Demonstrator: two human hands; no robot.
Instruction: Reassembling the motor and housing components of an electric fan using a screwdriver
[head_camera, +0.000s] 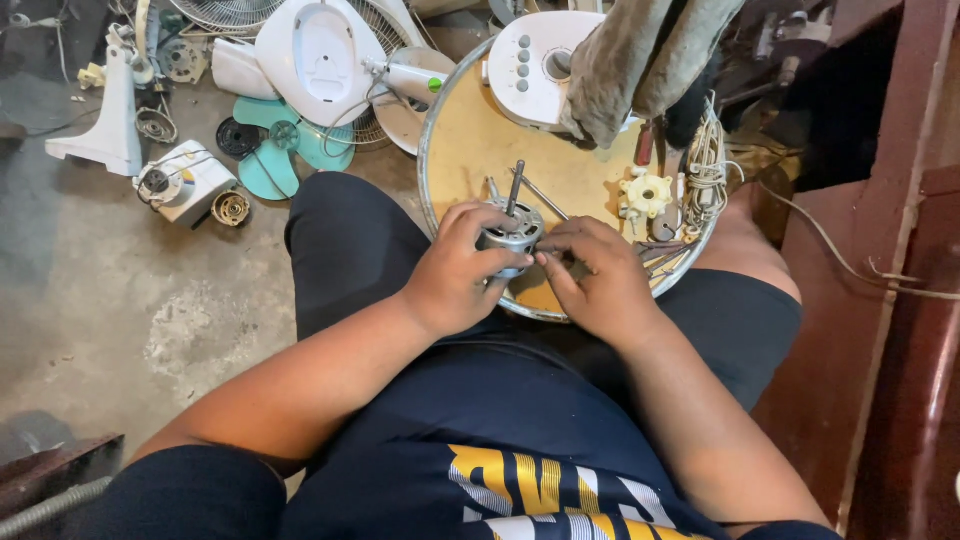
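Observation:
A small grey fan motor (512, 238) with an upright metal shaft sits at the near edge of a round wooden tabletop (470, 150) with a metal rim. My left hand (455, 275) wraps around the motor's left side and holds it. My right hand (595, 275) touches the motor's right side with its fingertips pinched at the casing. A thin metal rod (545, 197) lies on the tabletop just behind the motor.
On the tabletop lie a white fan control housing (530, 65), a grey cloth (640, 60), a cream plastic gear-like part (646, 193), coiled cord (706, 165) and small tools. Fan parts litter the concrete floor at left: a white casing (315, 55), teal blades (275, 145), a white stand (105, 110).

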